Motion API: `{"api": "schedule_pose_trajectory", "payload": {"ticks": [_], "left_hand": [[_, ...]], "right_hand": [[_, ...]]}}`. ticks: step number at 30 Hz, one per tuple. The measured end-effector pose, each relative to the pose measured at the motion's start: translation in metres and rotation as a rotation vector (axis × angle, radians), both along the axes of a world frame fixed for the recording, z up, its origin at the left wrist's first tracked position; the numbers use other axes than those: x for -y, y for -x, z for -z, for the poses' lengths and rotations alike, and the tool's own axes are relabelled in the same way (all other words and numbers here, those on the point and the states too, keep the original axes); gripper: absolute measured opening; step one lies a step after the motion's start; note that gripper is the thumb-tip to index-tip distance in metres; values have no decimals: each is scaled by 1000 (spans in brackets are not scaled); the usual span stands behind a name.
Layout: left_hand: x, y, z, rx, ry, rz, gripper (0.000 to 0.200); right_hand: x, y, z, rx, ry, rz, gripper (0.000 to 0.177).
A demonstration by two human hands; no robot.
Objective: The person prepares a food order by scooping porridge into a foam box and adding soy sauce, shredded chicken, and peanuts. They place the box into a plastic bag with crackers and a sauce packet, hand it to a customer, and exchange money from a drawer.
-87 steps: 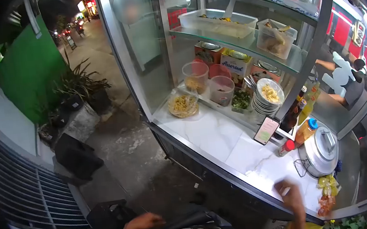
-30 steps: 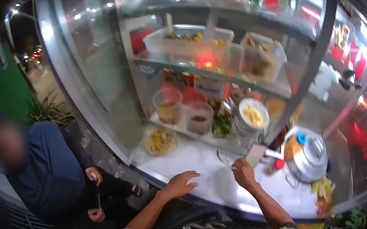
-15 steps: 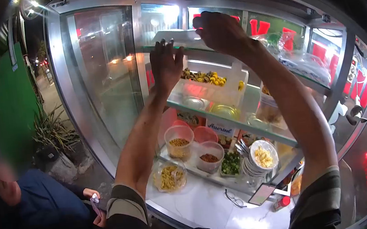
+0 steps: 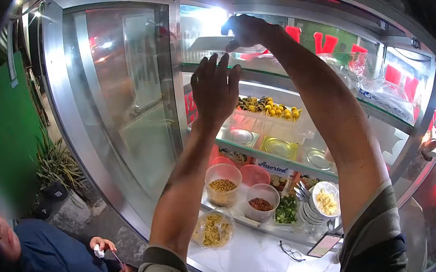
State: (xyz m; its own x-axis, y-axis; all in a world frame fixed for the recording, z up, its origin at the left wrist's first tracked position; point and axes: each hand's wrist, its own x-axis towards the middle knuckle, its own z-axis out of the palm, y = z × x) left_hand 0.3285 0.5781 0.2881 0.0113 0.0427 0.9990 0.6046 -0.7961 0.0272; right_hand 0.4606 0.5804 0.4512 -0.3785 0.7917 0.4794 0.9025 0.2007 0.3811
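On the upper glass shelf (image 4: pixel 296 72) lies a flat white stack or sheet (image 4: pixel 212 44), perhaps paper. My right hand (image 4: pixel 249 30) is at its right end, thumb and fingers curved and apart; nothing shows between them. My left hand (image 4: pixel 215 88) is raised in front of the shelf's edge, palm away from me, its fingers open and holding nothing. Below it, a white tray (image 4: pixel 259 121) holds skewers with small yellow pieces. My right forearm hides part of the shelves.
Lower down stand tubs of beans (image 4: pixel 222 186) and reddish bits (image 4: pixel 261 203), chopped greens (image 4: pixel 286 209) and stacked bowls (image 4: pixel 311 212). Glasses (image 4: pixel 292 251) and a phone (image 4: pixel 324 245) lie on the white counter (image 4: pixel 231 259). A seated person (image 4: pixel 63 253) is at left; plastic bags (image 4: pixel 383 87) lie at right.
My left hand has come down from the upper shelf's edge. My right hand has shifted left over the white stack, its thumb and fingers now apart. The camera view has turned slightly left.
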Motion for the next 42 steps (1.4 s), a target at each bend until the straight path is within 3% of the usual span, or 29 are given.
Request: {"api": "schedule_pose_trajectory", "payload": {"ticks": [2,3,5,10,12,13,15,16,18,20,23,26,28,30,32,33,34,36,37,38,39,40,42], "left_hand": [[-1,3,-6,-33,27,-25,40],[-4,3,-9,-87,146,-60,46],[-10,3,-17,-170,292,-95,55],[-8,-2,-21,-162,295,-95,52],[-5,-1,-22,-175,329,-127,51],[-4,-1,-22,-175,329,-126,51],[-4,-2,-22,-157,302,-137,50],[-7,-4,-20,-159,300,-136,50],[-16,-8,-17,-47,46,-202,43],[-22,-9,-11,-49,-15,-205,38],[-15,-2,-10,-196,62,-273,25],[-13,-2,-13,-244,13,-368,24],[-29,-9,-11,-191,31,-402,24],[-33,-6,-9,-231,-71,-300,36],[-92,-16,2,-198,-152,-258,38],[-80,-9,-1,-354,93,-321,39],[-36,-7,-7,-412,232,-534,42],[-104,-7,12,-163,205,-449,54],[-49,-1,11,8,-130,-70,54],[84,-4,2,249,314,485,53],[160,-8,8,266,345,652,54],[215,-11,17,291,369,805,55],[292,-17,66,-33,384,937,51]], "right_hand": [[-7,-9,-10,75,107,-13,52],[-2,-9,-8,-208,185,27,48],[9,-7,-10,-281,215,69,45],[5,-23,-14,-411,288,59,44],[0,-21,-13,-100,60,-58,38],[2,-17,-10,-99,61,-57,38],[4,-11,-1,-111,-219,177,40],[1,-12,0,-114,-220,178,40],[-8,-14,3,-54,-144,300,38],[-13,-23,3,-67,-151,323,32],[0,-35,3,-198,-448,285,30],[39,-25,4,-119,-441,299,20],[69,-21,14,-91,-485,273,23],[112,-19,28,-74,-577,45,28],[171,-18,42,-104,-629,-101,34],[209,-17,51,-124,-629,-113,34],[253,-19,59,-147,-624,-107,34],[345,-31,72,-395,-556,-257,56],[394,-39,97,-443,-650,-100,37],[448,-42,122,-474,-748,41,25],[494,-49,141,-475,-744,93,25],[537,-61,160,-753,-771,139,23],[615,-103,199,-1316,-823,193,25]]}}
